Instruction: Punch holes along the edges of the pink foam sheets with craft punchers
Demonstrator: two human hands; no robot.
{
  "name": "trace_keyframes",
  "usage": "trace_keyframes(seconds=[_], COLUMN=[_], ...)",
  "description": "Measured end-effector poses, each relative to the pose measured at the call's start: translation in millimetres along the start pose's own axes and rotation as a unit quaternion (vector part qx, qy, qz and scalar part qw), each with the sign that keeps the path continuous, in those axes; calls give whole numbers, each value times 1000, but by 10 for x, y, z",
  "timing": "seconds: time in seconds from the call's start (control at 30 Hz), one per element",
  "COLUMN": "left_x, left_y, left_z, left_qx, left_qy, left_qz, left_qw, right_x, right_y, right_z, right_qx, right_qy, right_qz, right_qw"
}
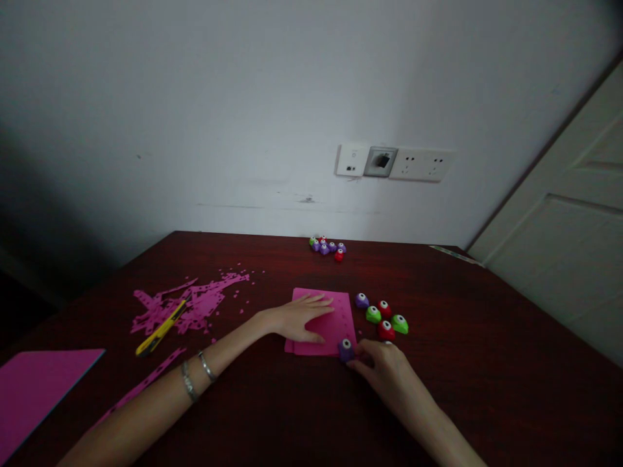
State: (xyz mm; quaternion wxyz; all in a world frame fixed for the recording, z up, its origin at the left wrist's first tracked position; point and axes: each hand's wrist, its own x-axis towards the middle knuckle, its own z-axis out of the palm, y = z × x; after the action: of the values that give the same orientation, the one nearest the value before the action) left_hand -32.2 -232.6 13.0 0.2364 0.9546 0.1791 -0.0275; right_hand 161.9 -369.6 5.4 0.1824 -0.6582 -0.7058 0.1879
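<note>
My left hand (302, 316) lies flat with fingers stretched out on a pink sheet (335, 318) on the dark red table (487, 363), holding it down. My right hand (382, 366) pinches a small purple punch (346, 349) set on the sheet's near right corner. A row of punched holes runs along the sheet's right side. Just right of the sheet sit several more small punches: a purple punch (361, 300), two green punches (374, 314) and two red punches (386, 330).
A pile of pink paper scraps (195, 301) and a yellow utility knife (160, 329) lie at the left. A larger pink sheet (39, 386) sits at the near left corner. Another cluster of small punches (327, 247) stands by the wall, under wall sockets (394, 162). A door (564, 227) is at the right.
</note>
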Motion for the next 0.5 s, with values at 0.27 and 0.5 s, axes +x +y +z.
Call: trace_keyframes(seconds=[0.27, 0.5], left_x=[-58, -57], left_y=[41, 14], left_z=[-95, 43], left_qx=[-27, 30], left_qy=[38, -17], left_qz=[-8, -49], left_qw=[999, 998], right_x=[10, 25], right_y=[15, 38], right_z=[-81, 8], right_qx=[58, 57], right_qy=[-25, -23], right_qz=[39, 18], right_qw=[997, 998])
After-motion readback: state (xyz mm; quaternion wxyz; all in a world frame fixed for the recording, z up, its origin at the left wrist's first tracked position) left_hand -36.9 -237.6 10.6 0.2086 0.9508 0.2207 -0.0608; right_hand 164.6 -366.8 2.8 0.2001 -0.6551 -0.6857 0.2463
